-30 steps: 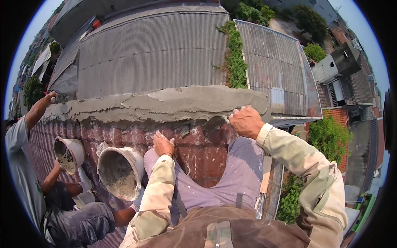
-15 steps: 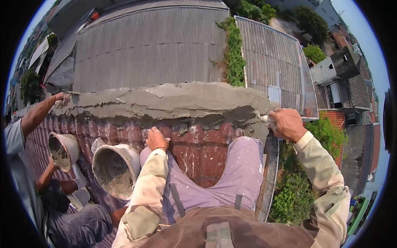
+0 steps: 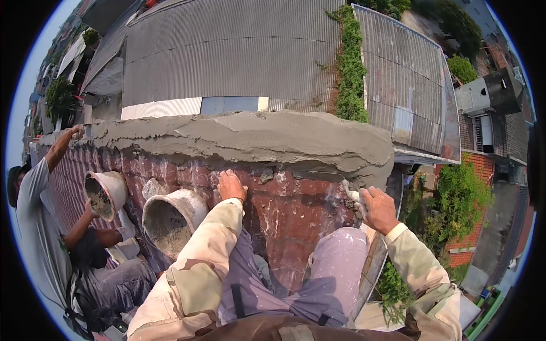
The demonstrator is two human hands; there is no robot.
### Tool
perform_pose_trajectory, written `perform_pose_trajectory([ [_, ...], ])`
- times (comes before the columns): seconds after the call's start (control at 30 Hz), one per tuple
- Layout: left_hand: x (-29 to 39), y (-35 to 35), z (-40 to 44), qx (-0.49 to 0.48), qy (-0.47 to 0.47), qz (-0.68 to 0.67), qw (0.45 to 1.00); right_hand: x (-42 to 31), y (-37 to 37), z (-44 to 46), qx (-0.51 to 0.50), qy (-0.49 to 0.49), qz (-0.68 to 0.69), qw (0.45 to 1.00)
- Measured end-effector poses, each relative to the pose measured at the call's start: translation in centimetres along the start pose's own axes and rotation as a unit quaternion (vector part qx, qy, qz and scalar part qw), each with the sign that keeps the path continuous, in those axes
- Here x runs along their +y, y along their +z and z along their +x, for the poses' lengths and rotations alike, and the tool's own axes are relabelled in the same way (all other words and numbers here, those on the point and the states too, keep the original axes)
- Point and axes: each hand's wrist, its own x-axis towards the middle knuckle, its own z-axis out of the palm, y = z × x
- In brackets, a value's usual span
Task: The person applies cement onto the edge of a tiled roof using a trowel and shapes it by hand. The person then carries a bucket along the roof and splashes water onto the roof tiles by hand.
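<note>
My right hand (image 3: 379, 210) is wrapped round the pale handle of a trowel (image 3: 349, 192), at the lower right end of the wet mortar ridge (image 3: 244, 136). The trowel's thin blade reaches left along the ridge's lower edge. My left hand (image 3: 232, 187) rests on the red roof tiles (image 3: 278, 210) just below the ridge, its fingers apart and nothing in it. Left of my left arm a mortar-crusted bucket (image 3: 170, 219) lies tilted, with grey mortar inside.
At the left a co-worker (image 3: 45, 210) has one hand at the ridge's far end and the other on a second bucket (image 3: 106, 193). Corrugated roofs (image 3: 227, 62) lie beyond the ridge. The roof drops off at the right, above green plants (image 3: 463, 199).
My right hand has moved down from the ridge's face to its lower right end, with the trowel. The view has shifted, and my left hand's fingers have spread on the tiles.
</note>
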Motion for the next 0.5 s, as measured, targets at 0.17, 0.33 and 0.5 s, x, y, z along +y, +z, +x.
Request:
perform_pose_trajectory([
  [0.17,-0.1,-0.4,0.5,-0.005,0.013,-0.015,1.0,-6.2,3.8,2.5,-0.014,-0.005,0.062,0.998],
  [0.33,0.0,0.2,0.8,0.034,0.015,-0.04,0.999,-11.8,1.2,8.3,-0.074,-0.013,0.02,0.997],
  [0.5,0.1,0.1,0.4,0.037,0.004,-0.023,0.999,-13.7,-0.4,14.9,-0.075,-0.062,-0.024,0.995],
])
